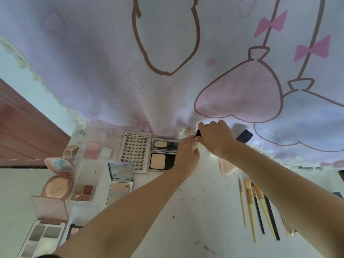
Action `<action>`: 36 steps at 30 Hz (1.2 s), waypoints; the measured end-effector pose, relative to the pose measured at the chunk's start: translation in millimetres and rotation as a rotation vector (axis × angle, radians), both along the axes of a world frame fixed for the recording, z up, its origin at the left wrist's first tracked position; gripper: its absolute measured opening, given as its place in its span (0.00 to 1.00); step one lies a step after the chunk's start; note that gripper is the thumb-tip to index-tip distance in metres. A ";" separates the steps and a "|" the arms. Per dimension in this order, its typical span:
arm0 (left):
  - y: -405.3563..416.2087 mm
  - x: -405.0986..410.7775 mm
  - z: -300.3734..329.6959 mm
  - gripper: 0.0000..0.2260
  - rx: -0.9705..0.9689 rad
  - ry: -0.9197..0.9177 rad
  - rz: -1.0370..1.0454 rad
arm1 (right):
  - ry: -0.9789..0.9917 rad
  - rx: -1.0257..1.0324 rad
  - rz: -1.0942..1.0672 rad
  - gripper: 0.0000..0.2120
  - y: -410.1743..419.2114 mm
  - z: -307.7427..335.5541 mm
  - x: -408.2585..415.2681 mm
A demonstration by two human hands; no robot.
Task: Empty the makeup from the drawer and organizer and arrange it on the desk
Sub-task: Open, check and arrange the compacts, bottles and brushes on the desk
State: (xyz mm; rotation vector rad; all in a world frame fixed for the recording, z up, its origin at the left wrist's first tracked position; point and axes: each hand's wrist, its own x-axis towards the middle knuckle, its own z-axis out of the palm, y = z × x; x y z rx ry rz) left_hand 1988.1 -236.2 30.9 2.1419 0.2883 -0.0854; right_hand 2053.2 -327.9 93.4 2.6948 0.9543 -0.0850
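Note:
Both hands meet at the back of the white desk (186, 211). My right hand (216, 137) is closed around a small dark tube (198, 133), only its end showing. My left hand (187, 152) touches that spot with its fingertips; what it holds, if anything, is hidden. Open makeup lies in rows on the left: a false-lash card (135, 148), a black powder compact (162, 155), a mirrored palette (121, 180), a four-colour palette (83, 192), a round pink compact (57, 185) and a grey eyeshadow palette (42, 237).
Several makeup brushes (257, 207) lie side by side on the right. A dark flat case (244, 136) and a pale pink tube (226, 167) sit behind my right forearm. A cartoon-printed cloth (167, 53) hangs behind the desk. A reddish wooden panel (22, 127) stands left.

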 end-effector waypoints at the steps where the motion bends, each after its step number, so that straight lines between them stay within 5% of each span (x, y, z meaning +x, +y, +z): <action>1: 0.3 -1.5 1.0 0.16 0.008 -0.022 0.012 | 0.013 0.041 -0.012 0.16 -2.8 7.6 -4.0; 5: 1.2 -20.1 18.1 0.11 0.062 -0.185 -0.002 | 0.275 0.352 -0.190 0.16 -20.8 48.1 -26.3; 11: 9.0 -74.5 51.5 0.07 -0.145 0.037 -0.098 | 0.379 0.417 -0.371 0.20 -14.2 54.6 -72.0; 17: 40.4 -115.0 61.1 0.04 -0.214 0.184 -0.186 | 0.536 0.573 -0.292 0.19 0.2 44.4 -111.6; 22: 66.1 -136.9 82.6 0.03 -0.574 0.390 -0.367 | 0.765 0.662 -0.098 0.06 -6.2 62.6 -130.6; 25: 69.1 -146.2 86.3 0.04 -0.429 0.362 -0.379 | 0.883 0.585 -0.052 0.07 -12.6 74.2 -135.9; 30: 60.8 -156.0 92.9 0.06 -0.269 0.265 -0.392 | 0.769 0.454 -0.188 0.15 -5.9 81.5 -147.7; 32: 62.5 -160.2 94.5 0.05 -0.271 0.266 -0.410 | 0.753 0.440 -0.148 0.09 -6.4 83.4 -151.2; 33: 64.7 -162.4 94.9 0.05 -0.272 0.276 -0.417 | 0.802 0.454 -0.128 0.05 -8.2 86.0 -153.4; 36: 71.1 -168.9 94.6 0.05 -0.226 0.310 -0.442 | 0.963 0.520 -0.170 0.14 -12.3 94.2 -161.0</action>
